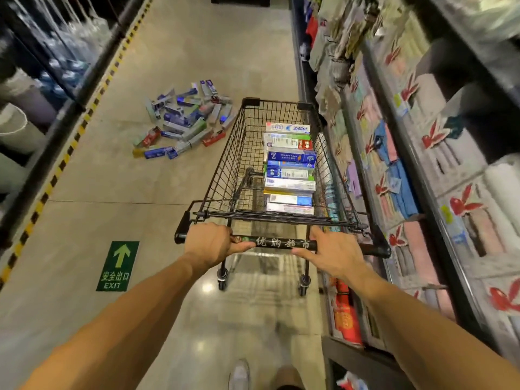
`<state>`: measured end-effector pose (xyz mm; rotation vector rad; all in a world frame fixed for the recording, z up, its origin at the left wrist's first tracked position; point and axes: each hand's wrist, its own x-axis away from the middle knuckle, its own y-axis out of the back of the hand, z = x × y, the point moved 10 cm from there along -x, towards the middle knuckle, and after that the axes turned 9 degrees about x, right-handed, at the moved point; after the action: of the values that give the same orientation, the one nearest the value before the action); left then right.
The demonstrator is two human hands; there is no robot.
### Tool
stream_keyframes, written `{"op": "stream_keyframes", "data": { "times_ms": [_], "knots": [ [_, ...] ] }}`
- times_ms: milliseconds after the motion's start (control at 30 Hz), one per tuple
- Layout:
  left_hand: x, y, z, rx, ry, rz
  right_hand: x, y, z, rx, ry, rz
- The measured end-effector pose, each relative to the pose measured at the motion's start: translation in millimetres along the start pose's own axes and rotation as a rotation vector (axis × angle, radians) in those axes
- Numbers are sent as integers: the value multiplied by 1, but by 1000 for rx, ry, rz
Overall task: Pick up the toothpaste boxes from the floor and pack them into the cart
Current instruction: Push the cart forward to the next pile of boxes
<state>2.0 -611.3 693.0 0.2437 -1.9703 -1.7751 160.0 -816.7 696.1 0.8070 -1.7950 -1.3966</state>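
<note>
A black wire cart [222,164] stands in the aisle in front of me. Along its right side lies a neat row of several toothpaste boxes [289,167], white, blue, green and red. A loose pile of toothpaste boxes [185,119] lies on the floor ahead and to the left of the cart. My left hand [209,243] is wrapped around the left part of the cart handle [281,244]. My right hand [333,253] rests on the right part of the handle, fingers spread over it rather than wrapped.
Shelves of packaged towels [416,164] run close along the cart's right side. Dark shelving with a yellow-black striped floor edge [81,128] lines the left. A green EXIT arrow sticker [117,265] is on the floor at left. My feet show at the bottom.
</note>
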Motion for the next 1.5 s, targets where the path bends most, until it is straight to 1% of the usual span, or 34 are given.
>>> {"op": "stream_keyframes", "data": {
  "times_ms": [300, 467, 667, 867, 1000, 1233, 1500],
  "knots": [
    [-159, 41, 26, 6, 23, 9, -159, 15, -62, 7, 16, 13],
    [-245, 64, 41, 25, 32, -41, -243, 25, -93, -25, 47, 42],
    [-346, 86, 59, 40, 62, -66, -342, 32, -135, -29, 32, 65],
    [-435, 107, 67, -4, 31, -72, -433, 37, -175, -24, 10, 78],
    [-497, 121, 80, 28, 39, -57, -492, 45, -197, -26, 1, 114],
    [-563, 132, 92, 35, 53, -8, -556, 48, -222, -31, -9, 95],
    [-581, 136, 95, 47, 89, 45, -570, 50, -229, -24, 13, 159]
  ]
}}
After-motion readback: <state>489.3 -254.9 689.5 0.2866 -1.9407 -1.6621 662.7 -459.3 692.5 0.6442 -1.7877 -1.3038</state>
